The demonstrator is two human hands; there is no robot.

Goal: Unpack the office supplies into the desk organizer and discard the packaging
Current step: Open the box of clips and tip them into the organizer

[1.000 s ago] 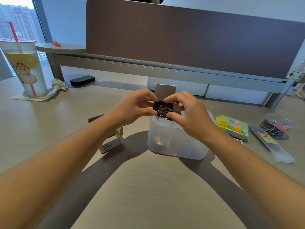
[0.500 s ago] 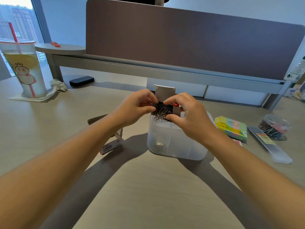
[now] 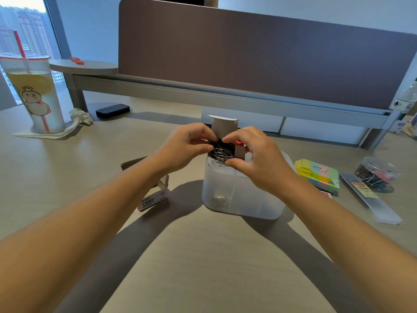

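Observation:
A small cardboard paper clip box (image 3: pixel 224 126) with its flap up is tilted over the translucent white desk organizer (image 3: pixel 241 197). My left hand (image 3: pixel 180 150) grips the box's left side and my right hand (image 3: pixel 255 159) grips its right side. Silver paper clips (image 3: pixel 222 154) fill the open mouth and hang over the organizer's rim. A few clips lie at the bottom of the organizer's front left compartment. An opened paper clip box (image 3: pixel 153 197) lies on the desk left of the organizer, partly under my left forearm.
Right of the organizer lie a pastel sticky-note pack (image 3: pixel 318 175), a long clear packet (image 3: pixel 367 197) and a round clear jar of clips (image 3: pixel 375 172). A tall drink cup (image 3: pixel 33 93) with a red straw, a crumpled tissue and a black device (image 3: pixel 112 110) sit at the far left.
The box has tipped further toward the organizer and the paper clips have slid to its mouth. Both hands keep their hold.

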